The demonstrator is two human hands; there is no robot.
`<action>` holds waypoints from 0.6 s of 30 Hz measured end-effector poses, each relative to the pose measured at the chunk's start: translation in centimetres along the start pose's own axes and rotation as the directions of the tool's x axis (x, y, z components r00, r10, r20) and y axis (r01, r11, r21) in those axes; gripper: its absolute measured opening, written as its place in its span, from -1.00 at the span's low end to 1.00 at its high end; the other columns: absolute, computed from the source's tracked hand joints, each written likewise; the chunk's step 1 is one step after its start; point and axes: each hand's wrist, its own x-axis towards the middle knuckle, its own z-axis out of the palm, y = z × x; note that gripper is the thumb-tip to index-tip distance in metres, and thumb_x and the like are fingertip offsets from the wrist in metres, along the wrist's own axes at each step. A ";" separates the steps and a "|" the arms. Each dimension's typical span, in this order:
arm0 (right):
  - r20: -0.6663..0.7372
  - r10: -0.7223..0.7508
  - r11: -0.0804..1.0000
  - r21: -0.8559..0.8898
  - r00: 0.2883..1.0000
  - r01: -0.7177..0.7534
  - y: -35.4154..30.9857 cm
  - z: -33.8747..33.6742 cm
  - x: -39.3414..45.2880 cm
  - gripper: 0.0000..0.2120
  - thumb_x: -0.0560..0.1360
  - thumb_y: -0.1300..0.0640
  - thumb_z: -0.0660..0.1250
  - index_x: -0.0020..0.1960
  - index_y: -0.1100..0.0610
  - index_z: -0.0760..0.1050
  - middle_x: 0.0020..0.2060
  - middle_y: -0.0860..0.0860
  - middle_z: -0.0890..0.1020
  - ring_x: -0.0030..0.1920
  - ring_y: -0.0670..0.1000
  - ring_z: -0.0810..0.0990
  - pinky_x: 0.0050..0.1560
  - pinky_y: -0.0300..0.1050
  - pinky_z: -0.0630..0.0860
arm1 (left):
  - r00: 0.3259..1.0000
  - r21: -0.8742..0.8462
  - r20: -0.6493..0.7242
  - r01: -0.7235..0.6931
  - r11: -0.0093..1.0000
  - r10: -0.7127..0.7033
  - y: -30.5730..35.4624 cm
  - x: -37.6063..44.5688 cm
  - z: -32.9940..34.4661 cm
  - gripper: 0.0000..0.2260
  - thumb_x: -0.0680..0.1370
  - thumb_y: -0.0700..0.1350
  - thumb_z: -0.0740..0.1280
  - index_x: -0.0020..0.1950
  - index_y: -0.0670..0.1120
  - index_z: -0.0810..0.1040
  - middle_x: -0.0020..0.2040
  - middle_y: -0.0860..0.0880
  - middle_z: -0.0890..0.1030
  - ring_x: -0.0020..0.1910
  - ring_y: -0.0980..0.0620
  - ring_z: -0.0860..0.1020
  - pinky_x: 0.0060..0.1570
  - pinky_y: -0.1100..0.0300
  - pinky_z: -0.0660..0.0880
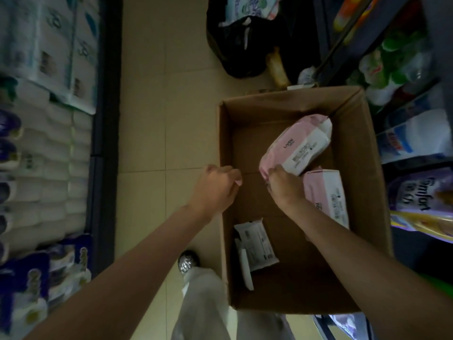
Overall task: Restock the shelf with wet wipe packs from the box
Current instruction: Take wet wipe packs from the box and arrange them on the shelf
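Observation:
An open cardboard box (pixel 362 168) stands on the tiled floor. My right hand (pixel 285 186) grips the near end of a pink and white wet wipe pack (pixel 297 146), which tilts up inside the box. A second pink pack (pixel 327 192) lies flat beside it, partly under my right wrist. A small white pack (pixel 256 244) lies at the box's near left corner. My left hand (pixel 215 190) hovers over the box's left wall with fingers curled and nothing in it.
Shelves of white tissue rolls (pixel 46 168) line the left side. Shelves with bottles and softener pouches (pixel 416 148) stand at the right. A black bag (pixel 245 38) of goods sits on the floor beyond the box. My leg and shoe (pixel 188 261) are below.

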 end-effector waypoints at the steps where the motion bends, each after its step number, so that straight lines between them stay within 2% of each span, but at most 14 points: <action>1: 0.001 -0.029 0.997 -0.067 1.000 0.029 -0.2 0.2 0.2 -0.77 0.57 0.20 0.19 0.21 0.21 0.40 0.12 0.11 0.49 -0.03 0.12 0.61 -0.09 -0.04 0.57 | 1.000 0.003 0.008 0.009 1.000 -0.009 0.0 0.1 0.1 -0.83 0.52 -0.28 0.23 -0.05 -0.17 0.61 -0.08 -0.11 0.65 -0.12 -0.10 0.61 0.08 0.04 0.40; 3: 0.026 -0.079 0.976 -0.202 0.997 0.082 -0.6 0.6 0.4 -0.74 0.59 0.21 0.14 0.25 0.24 0.37 0.15 0.13 0.47 0.00 0.13 0.60 -0.14 -0.04 0.50 | 1.000 -0.020 -0.016 0.019 1.000 -0.019 -0.2 0.2 0.4 -0.82 0.56 -0.25 0.20 0.01 -0.15 0.60 -0.02 -0.09 0.64 -0.05 -0.07 0.60 0.14 0.07 0.36; 5: 0.054 -0.118 0.945 -0.302 0.991 0.129 -0.8 1.1 0.7 -0.73 0.60 0.25 0.08 0.26 0.26 0.37 0.16 0.16 0.47 0.04 0.14 0.59 -0.08 -0.01 0.51 | 0.999 -0.017 -0.046 -0.003 1.000 0.002 -0.3 0.4 0.6 -0.82 0.56 -0.25 0.20 0.00 -0.15 0.60 -0.03 -0.09 0.64 -0.06 -0.08 0.60 0.12 0.06 0.36; 7: 0.102 -0.130 0.922 -0.354 0.986 0.158 -0.6 1.1 1.0 -0.73 0.59 0.28 0.07 0.25 0.25 0.40 0.13 0.15 0.50 0.05 0.14 0.59 -0.04 -0.01 0.50 | 1.000 0.024 -0.010 -0.030 0.999 0.030 -0.5 0.5 0.6 -0.82 0.57 -0.23 0.19 0.03 -0.13 0.59 -0.01 -0.07 0.63 -0.03 -0.06 0.58 0.16 0.08 0.34; 10: 0.192 -0.102 0.947 -0.282 0.976 0.154 -0.1 -0.3 0.7 -0.76 0.57 0.30 0.12 0.19 0.23 0.45 0.03 0.14 0.59 0.03 0.14 0.60 0.00 -0.01 0.51 | 0.997 0.066 0.017 -0.082 0.994 0.081 -0.5 0.2 0.0 -0.83 0.55 -0.23 0.21 0.00 -0.14 0.59 -0.02 -0.08 0.63 -0.04 -0.09 0.59 0.16 0.06 0.35; 12: 0.180 -0.131 0.972 -0.169 0.975 0.162 0.3 -2.8 -0.2 -0.74 0.56 0.24 0.18 0.24 0.20 0.43 -0.07 0.12 0.58 -0.03 0.12 0.60 -0.03 -0.03 0.54 | 0.996 0.041 -0.006 -0.087 0.995 0.088 -0.2 0.1 -1.0 -0.82 0.52 -0.25 0.19 -0.02 -0.17 0.59 -0.06 -0.13 0.63 -0.08 -0.15 0.60 0.10 0.03 0.40; 14: 0.118 -0.175 0.979 -0.088 0.978 0.185 0.8 -7.2 -0.3 -0.72 0.56 0.21 0.19 0.26 0.18 0.41 -0.11 0.10 0.57 -0.07 0.11 0.59 -0.10 -0.06 0.51 | 0.998 0.069 0.046 -0.045 0.997 0.042 0.4 0.1 -2.5 -0.76 0.53 -0.24 0.17 0.14 -0.16 0.52 0.08 -0.13 0.58 0.06 -0.14 0.56 0.15 0.06 0.36; 15: 0.075 -0.200 0.975 -0.079 0.977 0.206 1.2 -9.9 0.0 -0.78 0.55 0.20 0.20 0.18 0.19 0.46 -0.09 0.11 0.58 -0.06 0.13 0.58 -0.10 -0.05 0.48 | 0.995 0.118 0.099 -0.012 0.993 0.001 0.7 0.2 -3.3 -0.69 0.54 -0.23 0.17 0.27 -0.14 0.43 0.21 -0.11 0.51 0.18 -0.11 0.51 0.21 0.08 0.31; 16: 0.039 -0.232 0.971 -0.054 0.972 0.234 1.5 -13.0 0.0 -0.88 0.54 0.20 0.22 0.01 0.20 0.51 -0.12 0.11 0.59 -0.05 0.15 0.57 -0.10 -0.07 0.44 | 0.990 0.164 0.136 0.019 0.986 -0.042 1.0 0.2 -4.2 -0.60 0.54 -0.21 0.18 0.39 -0.11 0.30 0.34 -0.09 0.41 0.29 -0.09 0.43 0.28 0.08 0.27; 17: 0.030 -0.268 0.963 -0.008 0.963 0.268 1.5 -16.2 -0.2 -0.87 0.51 0.21 0.25 -0.21 0.18 0.46 -0.20 0.10 0.58 -0.06 0.16 0.55 -0.11 -0.10 0.41 | 0.983 0.188 0.163 0.053 0.981 -0.085 1.2 0.1 -5.1 -0.50 0.55 -0.19 0.19 0.48 -0.10 0.16 0.43 -0.08 0.30 0.38 -0.08 0.35 0.34 0.06 0.22; 18: 0.031 -0.313 0.949 0.040 0.949 0.312 1.0 -19.4 -0.8 -0.75 0.48 0.23 0.29 -0.35 0.16 0.36 -0.32 0.08 0.53 -0.12 0.14 0.55 -0.13 -0.11 0.38 | 0.976 0.189 0.183 0.083 0.978 -0.119 1.4 -0.1 -6.5 -0.41 0.55 -0.18 0.22 0.52 -0.10 0.03 0.49 -0.08 0.20 0.45 -0.08 0.25 0.39 0.02 0.18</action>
